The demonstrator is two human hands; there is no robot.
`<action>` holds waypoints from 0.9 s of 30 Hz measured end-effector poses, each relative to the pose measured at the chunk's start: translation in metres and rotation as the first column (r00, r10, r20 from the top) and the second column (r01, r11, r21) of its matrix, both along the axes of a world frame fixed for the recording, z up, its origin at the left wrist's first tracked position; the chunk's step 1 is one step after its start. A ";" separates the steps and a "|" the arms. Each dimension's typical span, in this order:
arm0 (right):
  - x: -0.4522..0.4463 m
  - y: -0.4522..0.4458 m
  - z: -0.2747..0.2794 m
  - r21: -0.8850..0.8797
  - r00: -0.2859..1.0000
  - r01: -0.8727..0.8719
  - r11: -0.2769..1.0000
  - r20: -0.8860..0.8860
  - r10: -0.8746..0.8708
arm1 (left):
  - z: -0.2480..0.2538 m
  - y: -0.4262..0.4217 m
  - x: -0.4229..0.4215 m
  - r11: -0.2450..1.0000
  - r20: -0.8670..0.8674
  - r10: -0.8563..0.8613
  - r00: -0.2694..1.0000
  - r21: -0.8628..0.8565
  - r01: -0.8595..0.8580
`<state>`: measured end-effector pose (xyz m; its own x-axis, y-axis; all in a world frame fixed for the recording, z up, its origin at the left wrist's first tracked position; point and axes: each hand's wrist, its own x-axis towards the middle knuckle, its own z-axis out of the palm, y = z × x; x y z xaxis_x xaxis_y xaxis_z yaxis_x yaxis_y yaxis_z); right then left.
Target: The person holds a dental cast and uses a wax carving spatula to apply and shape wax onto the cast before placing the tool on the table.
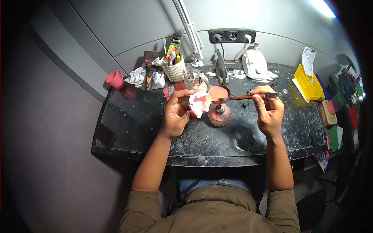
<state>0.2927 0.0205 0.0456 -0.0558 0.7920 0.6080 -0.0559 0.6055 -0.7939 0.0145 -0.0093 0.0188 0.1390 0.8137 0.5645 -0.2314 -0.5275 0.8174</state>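
My left hand [176,116] grips a white plaster dental cast [196,107] with pink wax on its surface, between thumb and fingers. In my right hand [269,113] is a wax knife [240,98] with a brown handle, pinched between thumb and fingers. The knife lies nearly level, its dark tip pointing left, close to the cast. Just below that tip stands a glass spirit lamp [219,117] with a metal wick holder and pinkish contents; I cannot make out a flame. Behind the lamp, a round dish of pink wax [218,92] is partly hidden by the knife.
A clear container [196,79] and a red wax sheet [173,89] lie behind my left hand. Farther back are a woven cup of tools [174,71], a rotary handpiece [222,68] and a white machine [254,64]. A pink mug [115,80] stands left, a yellow folder [307,83] right.
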 end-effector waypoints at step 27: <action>-0.008 -0.009 -0.002 0.064 0.981 -0.187 0.980 -0.033 0.189 | 0.002 -0.001 -0.001 1.000 -0.002 -0.007 1.000 -0.009 0.007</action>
<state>0.2843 0.0111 0.0437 -0.1757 0.7312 0.6592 -0.2029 0.6283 -0.7510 0.0133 -0.0099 0.0203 0.1456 0.8180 0.5565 -0.2335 -0.5182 0.8228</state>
